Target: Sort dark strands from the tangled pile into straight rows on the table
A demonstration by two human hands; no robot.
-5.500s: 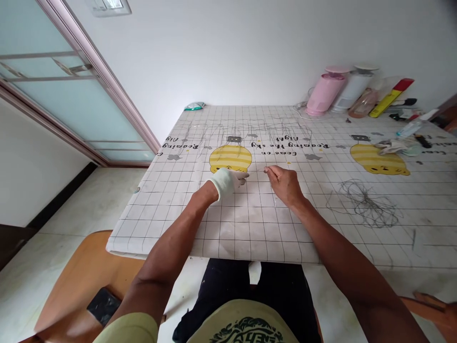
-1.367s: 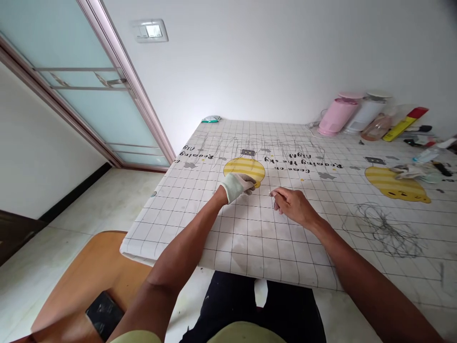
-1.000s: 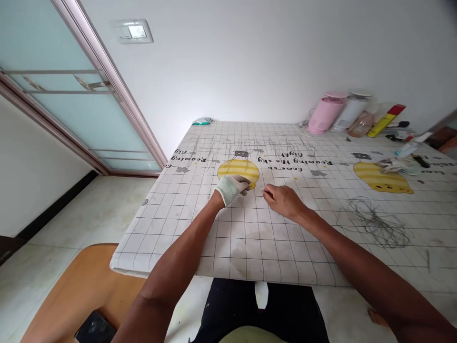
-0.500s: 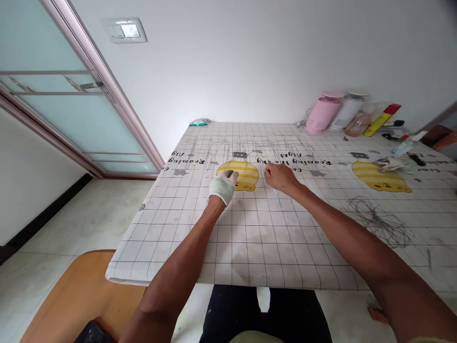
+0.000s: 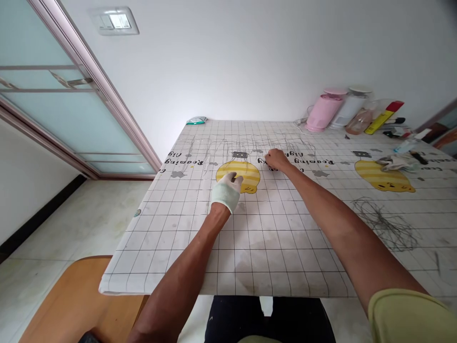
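My left hand [image 5: 227,191] wears a whitish glove with grey fingertips. Its fingers are curled together over the yellow bear print on the tablecloth [image 5: 200,228]; whatever they pinch is too thin or hidden to make out. Farther forward and to the right, my bare right hand [image 5: 278,159] is closed above the printed lettering, and its fingertips are turned away from view. Thin dark wire-like strands [image 5: 225,143] lie spread across the cloth beyond both hands. A loose tangle of similar strands [image 5: 387,224] rests to the right, beyond my right forearm.
Along the wall stand a pink cylindrical container [image 5: 324,112], a white one [image 5: 350,108], a bottle [image 5: 358,124] and a yellow-red box [image 5: 383,117]. A crumpled glove [image 5: 398,163] lies at right. A small packet [image 5: 196,121] sits at the back left corner; an orange-brown chair [image 5: 71,295] is below left.
My right hand has moved forward, farther over the lettering. My left hand has shifted slightly back toward me, its fingers still curled. The view has also shifted a little.
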